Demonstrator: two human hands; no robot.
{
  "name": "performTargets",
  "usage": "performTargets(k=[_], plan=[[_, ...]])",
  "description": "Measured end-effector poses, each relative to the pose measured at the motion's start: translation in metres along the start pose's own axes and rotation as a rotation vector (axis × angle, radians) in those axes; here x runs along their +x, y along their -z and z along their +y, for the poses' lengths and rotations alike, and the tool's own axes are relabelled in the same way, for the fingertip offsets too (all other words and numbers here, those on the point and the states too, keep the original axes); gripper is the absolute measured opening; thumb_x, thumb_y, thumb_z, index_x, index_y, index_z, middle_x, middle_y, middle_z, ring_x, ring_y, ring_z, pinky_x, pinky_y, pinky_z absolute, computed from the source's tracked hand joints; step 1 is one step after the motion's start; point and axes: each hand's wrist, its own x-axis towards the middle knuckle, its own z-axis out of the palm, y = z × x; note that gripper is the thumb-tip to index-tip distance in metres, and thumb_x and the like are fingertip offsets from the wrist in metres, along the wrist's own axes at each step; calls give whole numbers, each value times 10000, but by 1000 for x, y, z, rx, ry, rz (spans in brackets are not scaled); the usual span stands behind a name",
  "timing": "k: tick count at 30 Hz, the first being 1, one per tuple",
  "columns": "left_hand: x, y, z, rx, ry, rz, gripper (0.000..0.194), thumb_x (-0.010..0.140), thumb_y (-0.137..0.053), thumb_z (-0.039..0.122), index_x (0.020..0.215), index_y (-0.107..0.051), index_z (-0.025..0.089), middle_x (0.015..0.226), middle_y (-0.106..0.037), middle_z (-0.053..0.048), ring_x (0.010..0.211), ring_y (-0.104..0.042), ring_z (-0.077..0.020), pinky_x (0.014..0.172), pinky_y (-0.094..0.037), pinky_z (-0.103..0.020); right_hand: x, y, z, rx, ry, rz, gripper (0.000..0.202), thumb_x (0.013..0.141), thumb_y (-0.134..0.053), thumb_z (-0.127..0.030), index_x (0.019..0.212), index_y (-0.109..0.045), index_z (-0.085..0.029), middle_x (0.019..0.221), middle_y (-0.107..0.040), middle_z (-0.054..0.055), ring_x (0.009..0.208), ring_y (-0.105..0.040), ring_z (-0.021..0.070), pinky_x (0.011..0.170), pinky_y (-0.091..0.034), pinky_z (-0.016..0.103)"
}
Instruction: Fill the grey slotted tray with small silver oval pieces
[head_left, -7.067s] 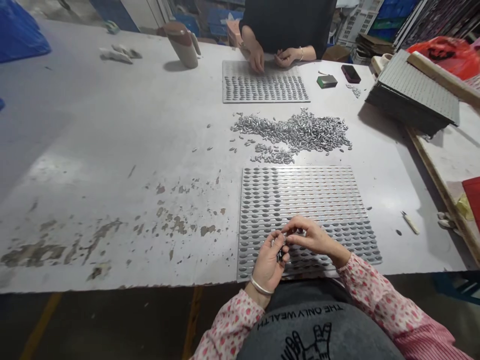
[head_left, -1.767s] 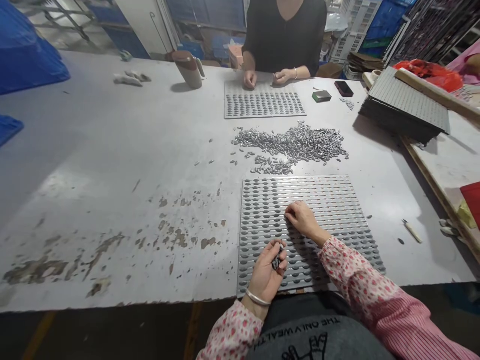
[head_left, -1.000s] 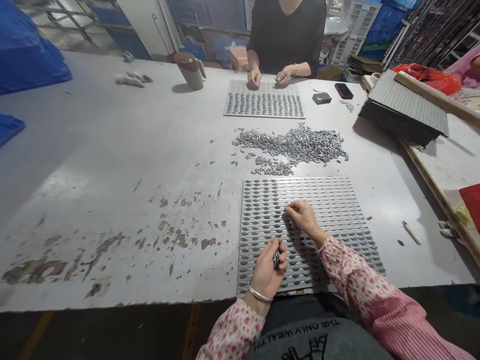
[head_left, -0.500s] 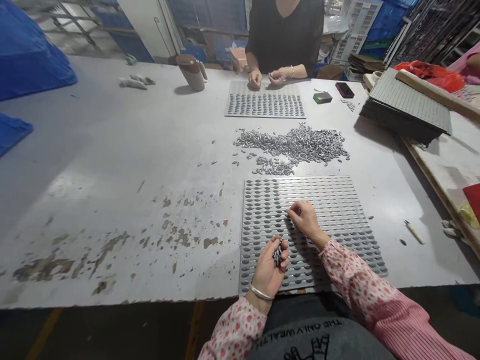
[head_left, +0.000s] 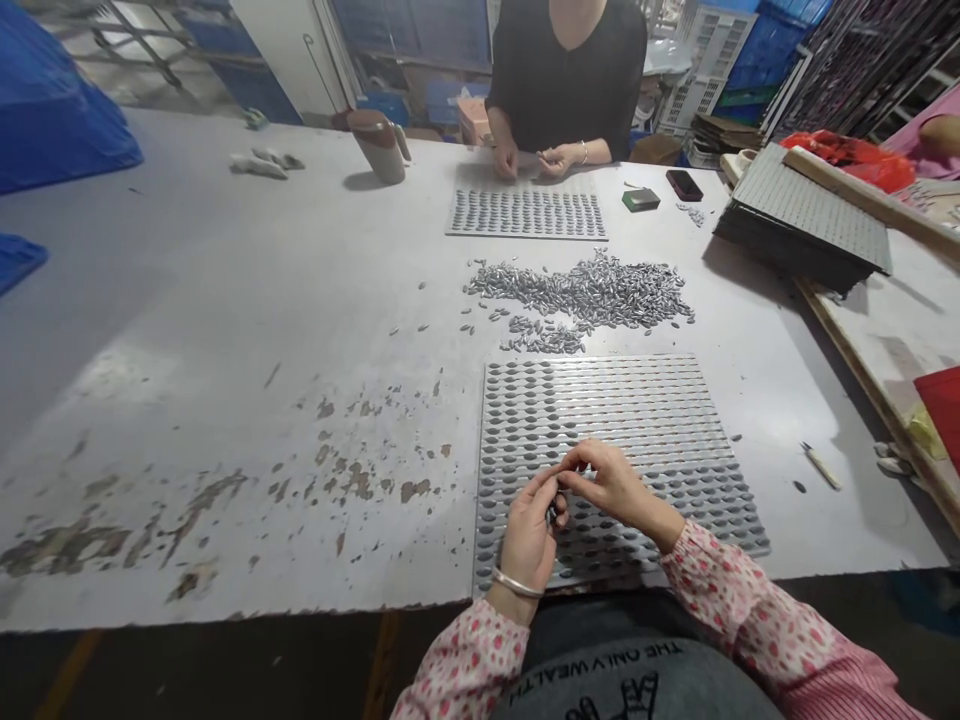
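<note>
Over the near part of a slotted tray (head_left: 637, 400), my left hand (head_left: 531, 530) is curled around several small grey oval pieces (head_left: 553, 512). My right hand (head_left: 611, 483) meets it at the fingertips, thumb and forefinger pinched together; whatever lies in that pinch is too small to make out. Grey ovals sit in rows along the tray's left side and near part, while thin bare lines show across its upper right. Beyond the tray's far edge lies a loose heap of the same silvery ovals (head_left: 600, 290).
Across the table a co-worker's hands (head_left: 555, 160) are above a second tray (head_left: 529, 215). A brown jug (head_left: 379, 145), a phone (head_left: 684, 185) and a green-sided block (head_left: 640, 199) stand at the back. A small knife (head_left: 821, 467) lies right; stacked panels (head_left: 810, 215) lean further back.
My right hand has drawn back from the middle of the tray toward me and now touches the fingertips of my left hand. The view has shifted slightly.
</note>
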Motion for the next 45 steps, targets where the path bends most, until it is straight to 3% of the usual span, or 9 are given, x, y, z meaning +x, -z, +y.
performTargets(k=[7, 14, 18, 22, 25, 31, 37, 41, 45], plan=[[3, 1, -6, 38, -80, 18, 229, 679, -702, 277, 838, -603, 144, 577, -522, 35, 480, -420, -43, 408, -296, -149, -1, -4, -4, -65, -97, -2, 165, 860, -522, -292, 776, -587, -166, 723, -594, 28, 686, -518, 134, 631, -383, 256], [5, 4, -1, -105, 56, -86, 259, 662, -731, 272, 830, -595, 129, 692, -522, 25, 479, -393, -9, 379, -272, -117, 0, 2, 4, 262, -18, -105, 187, 821, -580, -347, 889, -611, -176, 788, -609, 33, 732, -549, 134, 654, -431, 248], [3, 5, 0, -101, 67, -84, 285, 677, -724, 279, 884, -610, 120, 694, -507, 17, 465, -357, 1, 368, -261, -105, 11, 0, 29, 367, -107, -21, 212, 846, -522, -373, 870, -599, -177, 810, -628, 36, 718, -555, 133, 651, -444, 250], [2, 8, -1, -84, 79, -67, 328, 687, -715, 303, 939, -602, 127, 689, -488, 20, 466, -345, -1, 369, -261, -102, 34, 4, 62, 151, -245, 134, 186, 853, -494, -317, 870, -605, -169, 786, -640, 31, 695, -550, 135, 647, -424, 252], [2, 9, -1, -90, 73, -51, 294, 673, -727, 296, 881, -597, 133, 681, -485, 23, 463, -340, -2, 362, -252, -101, 49, 6, 75, -95, -222, 83, 138, 824, -528, -239, 879, -638, -177, 834, -653, 33, 777, -559, 145, 721, -402, 262], [-1, 10, 0, -111, 94, -53, 300, 687, -711, 254, 934, -620, 110, 719, -526, -14, 511, -406, -25, 389, -312, -113, 57, 0, 74, -289, -270, -27, 102, 798, -576, -263, 824, -637, -185, 752, -648, 14, 690, -543, 133, 632, -359, 239], [0, 11, 0, -147, 97, -17, 224, 682, -712, 191, 868, -605, 128, 734, -545, -19, 507, -403, -24, 381, -311, -104, 62, -4, 71, -398, -220, 12, 94, 798, -573, -226, 746, -626, -167, 766, -622, 44, 767, -519, 160, 698, -365, 269], [3, 9, 2, -197, 106, 13, 163, 711, -690, 181, 825, -590, 120, 718, -536, -15, 486, -390, -13, 370, -303, -93, 55, 0, 59, -203, -223, 40, 97, 800, -564, -222, 745, -611, -156, 736, -597, 30, 733, -504, 146, 703, -388, 271], [7, 5, 3, -218, 121, 4, 139, 739, -666, 192, 821, -589, 110, 706, -519, -5, 465, -372, -1, 359, -296, -84, 32, 9, 33, 247, -162, -170, 198, 827, -546, -325, 919, -613, -164, 770, -594, 16, 672, -512, 117, 622, -411, 233]])
